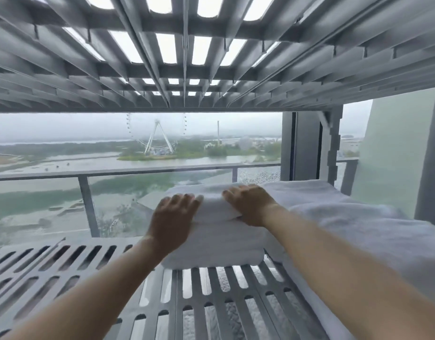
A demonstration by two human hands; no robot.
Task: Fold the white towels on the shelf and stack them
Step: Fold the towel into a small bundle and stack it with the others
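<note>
A stack of folded white towels [218, 244] sits on the grey slatted shelf [64, 271], right of centre. My left hand [172, 217] lies flat on the stack's left side, fingers spread and pressing down. My right hand [250, 204] rests palm down on the top towel near its right edge. Neither hand grips the cloth. A loose, unfolded white towel [358, 229] lies heaped on the shelf to the right of the stack, touching it.
Another slatted shelf [187, 57] hangs close overhead. Behind the shelf stand a window and a balcony railing [137, 171]. A shelf post [331, 148] and a pale wall [395, 155] close off the right side. Bare shelf slats extend to the left and front.
</note>
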